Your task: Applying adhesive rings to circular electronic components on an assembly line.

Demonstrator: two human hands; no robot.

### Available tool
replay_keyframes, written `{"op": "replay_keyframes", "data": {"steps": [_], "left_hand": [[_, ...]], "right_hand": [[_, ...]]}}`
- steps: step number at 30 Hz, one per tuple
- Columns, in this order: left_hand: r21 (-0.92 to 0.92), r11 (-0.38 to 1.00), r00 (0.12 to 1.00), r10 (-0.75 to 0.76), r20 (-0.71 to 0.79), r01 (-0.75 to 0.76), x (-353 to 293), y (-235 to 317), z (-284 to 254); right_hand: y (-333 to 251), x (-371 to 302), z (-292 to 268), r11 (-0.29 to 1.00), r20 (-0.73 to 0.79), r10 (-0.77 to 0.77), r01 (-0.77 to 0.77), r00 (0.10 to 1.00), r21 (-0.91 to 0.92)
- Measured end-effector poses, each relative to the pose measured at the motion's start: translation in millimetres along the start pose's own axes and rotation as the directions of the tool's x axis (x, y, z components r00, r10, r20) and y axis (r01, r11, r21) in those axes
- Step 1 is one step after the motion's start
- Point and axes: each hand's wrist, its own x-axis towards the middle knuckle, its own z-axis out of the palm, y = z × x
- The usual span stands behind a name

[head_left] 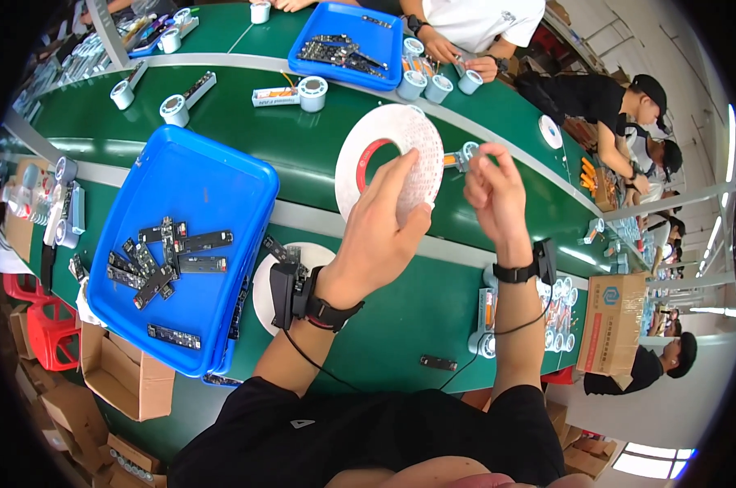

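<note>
My left hand (382, 232) grips a large roll of white tape (423, 167) with a red inner core, held up over the green conveyor. To the right of the roll, my right hand (496, 191) is raised with its fingers curled and pinched together. Whatever sits between those fingertips is too small to make out. Beneath my left wrist a second white roll (267, 302) lies flat on the green bench, partly hidden by the forearm. A blue tray (201, 175) left of my left hand holds several black circuit boards (205, 241). One loose circuit board (439, 362) rests on the bench between my forearms.
White cylindrical units with attached housings (312, 94) stand along the conveyor (254, 146). Across it, a co-worker's hands (457, 61) handle similar units beside another blue tray (303, 32). A cardboard box (612, 321) stands at the right; more units (559, 317) crowd the bench's right end.
</note>
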Motion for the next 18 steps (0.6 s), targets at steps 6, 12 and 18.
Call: {"op": "replay_keyframes", "data": {"steps": [6, 12, 18], "left_hand": [[-0.017, 1.000, 1.000, 0.009, 0.018, -0.008, -5.6, -2.3, 5.8], [-0.067, 0.998, 0.999, -0.007, 0.038, 0.009, -4.7, -4.9, 3.8], [-0.141, 0.990, 1.000, -0.001, 0.008, 0.002, -1.9, -13.3, 13.7]], "right_hand": [[10.2, -12.4, 3.1, 0.997, 0.062, 0.060, -0.058, 0.996, -0.041], [15.0, -23.8, 11.1, 0.974, -0.023, 0.043, -0.047, 0.999, -0.220], [33.3, -37.5, 22.4, 0.931, 0.002, -0.077, 0.073, 0.997, -0.357]]}}
